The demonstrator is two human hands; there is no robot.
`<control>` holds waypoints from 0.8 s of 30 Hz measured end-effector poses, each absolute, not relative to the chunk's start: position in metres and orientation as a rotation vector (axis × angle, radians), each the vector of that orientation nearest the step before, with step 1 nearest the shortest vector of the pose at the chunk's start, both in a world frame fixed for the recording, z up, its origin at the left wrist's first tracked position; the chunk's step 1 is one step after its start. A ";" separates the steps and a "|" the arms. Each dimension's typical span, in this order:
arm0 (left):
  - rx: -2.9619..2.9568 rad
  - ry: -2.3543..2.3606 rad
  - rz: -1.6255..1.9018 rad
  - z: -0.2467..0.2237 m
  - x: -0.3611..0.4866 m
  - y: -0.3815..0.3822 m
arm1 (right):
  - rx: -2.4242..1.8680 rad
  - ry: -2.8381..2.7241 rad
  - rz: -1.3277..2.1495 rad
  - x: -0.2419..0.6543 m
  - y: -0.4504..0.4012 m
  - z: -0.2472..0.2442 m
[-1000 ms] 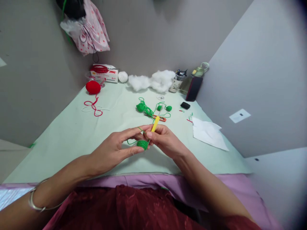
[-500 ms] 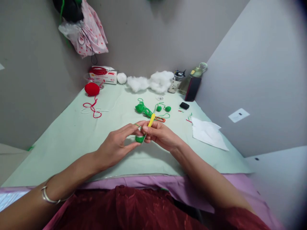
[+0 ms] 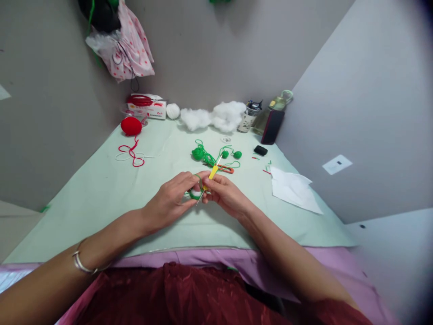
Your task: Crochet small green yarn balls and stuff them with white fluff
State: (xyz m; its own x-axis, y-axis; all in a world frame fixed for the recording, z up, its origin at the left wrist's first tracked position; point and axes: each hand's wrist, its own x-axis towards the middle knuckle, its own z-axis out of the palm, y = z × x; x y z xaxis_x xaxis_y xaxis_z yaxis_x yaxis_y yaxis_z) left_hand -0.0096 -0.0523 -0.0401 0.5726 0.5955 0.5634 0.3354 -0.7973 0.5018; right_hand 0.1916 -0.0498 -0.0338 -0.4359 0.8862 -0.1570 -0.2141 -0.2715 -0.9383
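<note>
Between the thumb and fingers of my left hand (image 3: pixel 171 194) is a small round green crochet piece (image 3: pixel 195 195) with white showing inside it. Green yarn loops over the left fingers. My right hand (image 3: pixel 225 194) pinches a crochet hook (image 3: pixel 213 172) by its yellow handle; metal sticks out at both ends, and the lower tip is at the edge of the crochet piece. Just beyond the hands lie a ball of green yarn (image 3: pixel 197 154) with tangled strands, two small green balls (image 3: pixel 237 155) and orange-handled scissors (image 3: pixel 226 169).
A red yarn ball (image 3: pixel 131 126) with loose strands lies at the left. White stuffing (image 3: pixel 229 116), a white yarn ball (image 3: pixel 173 111), a box (image 3: pixel 156 111), a pen cup (image 3: pixel 246 121), a bottle (image 3: pixel 278 103) and a phone (image 3: pixel 273 127) line the back. White paper (image 3: pixel 295 189) lies right.
The crochet piece has tilted, so more of its white inside shows. The hook has shifted slightly down and left, and the left hand has moved a little right.
</note>
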 end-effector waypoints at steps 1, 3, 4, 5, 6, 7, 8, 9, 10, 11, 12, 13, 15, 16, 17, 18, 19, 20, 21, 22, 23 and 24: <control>2.488 0.769 1.063 -0.042 -0.009 -0.049 | -0.938 -1.196 1.794 0.193 -0.048 -0.035; 2.494 0.803 1.051 -0.046 -0.008 -0.044 | -0.952 -1.241 1.775 0.195 -0.046 -0.036; 2.485 0.823 1.046 -0.047 -0.008 -0.042 | -0.954 -1.264 1.773 0.195 -0.045 -0.037; 2.476 0.836 1.041 -0.049 -0.007 -0.041 | -0.955 -1.277 1.776 0.195 -0.045 -0.037; 2.468 0.843 1.036 -0.051 -0.006 -0.041 | -0.956 -1.280 1.783 0.195 -0.046 -0.037; 2.463 0.843 1.031 -0.051 -0.006 -0.041 | -0.958 -1.273 1.790 0.194 -0.046 -0.037; 2.460 0.832 1.028 -0.052 -0.006 -0.041 | -0.963 -1.261 1.797 0.193 -0.047 -0.037; 2.453 0.816 1.014 -0.051 -0.006 -0.041 | -0.969 -1.244 1.799 0.192 -0.047 -0.038; 2.429 0.800 0.995 -0.051 -0.007 -0.042 | -0.976 -1.234 1.796 0.191 -0.048 -0.038; 2.382 0.785 0.969 -0.049 -0.008 -0.042 | -0.985 -1.234 1.783 0.191 -0.048 -0.039; 2.312 0.776 0.937 -0.048 -0.010 -0.043 | -0.998 -1.239 1.761 0.191 -0.048 -0.040; 2.221 0.775 0.907 -0.046 -0.011 -0.043 | -1.011 -1.244 1.733 0.191 -0.047 -0.041; 2.037 0.809 0.874 -0.044 -0.015 -0.043 | -1.023 -1.262 1.668 0.192 -0.047 -0.042; 1.981 0.843 0.875 -0.042 -0.016 -0.042 | -1.016 -1.277 1.638 0.192 -0.047 -0.043; 1.958 0.881 0.875 -0.041 -0.017 -0.042 | -1.002 -1.296 1.612 0.192 -0.047 -0.043; 1.961 0.914 0.870 -0.040 -0.017 -0.042 | -0.985 -1.322 1.593 0.191 -0.047 -0.043; 1.978 0.934 0.850 -0.039 -0.017 -0.041 | -0.971 -1.350 1.575 0.190 -0.048 -0.043; 1.995 0.937 0.817 -0.039 -0.017 -0.041 | -0.964 -1.377 1.553 0.189 -0.048 -0.043; 2.000 0.924 0.781 -0.038 -0.016 -0.041 | -0.964 -1.400 1.533 0.188 -0.049 -0.043; 1.995 0.901 0.748 -0.038 -0.015 -0.041 | -0.968 -1.422 1.516 0.187 -0.049 -0.044; 1.986 0.876 0.723 -0.039 -0.014 -0.041 | -0.976 -1.438 1.502 0.187 -0.049 -0.045; 1.977 0.859 0.716 -0.040 -0.014 -0.041 | -0.986 -1.449 1.488 0.187 -0.049 -0.046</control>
